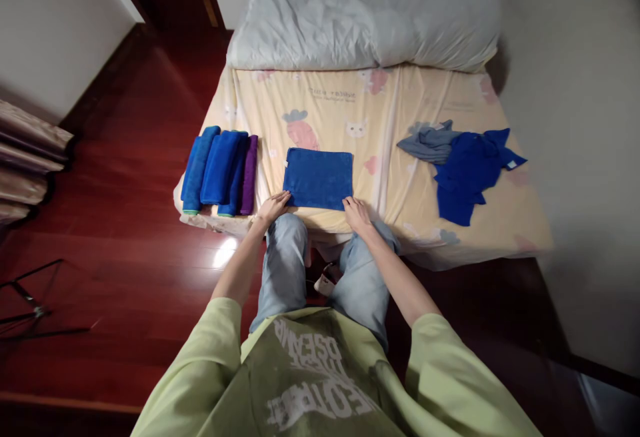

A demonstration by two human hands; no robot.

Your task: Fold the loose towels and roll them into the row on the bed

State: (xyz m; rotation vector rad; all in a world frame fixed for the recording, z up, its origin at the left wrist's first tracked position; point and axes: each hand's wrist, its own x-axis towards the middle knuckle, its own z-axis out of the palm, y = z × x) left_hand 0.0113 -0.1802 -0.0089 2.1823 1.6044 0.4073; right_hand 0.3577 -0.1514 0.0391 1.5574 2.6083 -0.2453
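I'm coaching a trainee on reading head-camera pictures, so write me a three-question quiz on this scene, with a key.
1. True or false: the left hand and right hand are at the near corners of the flat, blue, rectangular cloth.

2. Which lies to the right of that cloth?
A) a shiny striped curtain
B) a crumpled, bright-blue cloth
C) a thin black metal stand

3. What colour is the rolled cloth nearest the flat one?

Key:
1. True.
2. B.
3. Purple: the purple rolled cloth.

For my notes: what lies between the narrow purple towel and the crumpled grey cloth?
The head view shows a rectangular blue cloth on a yellow printed sheet.
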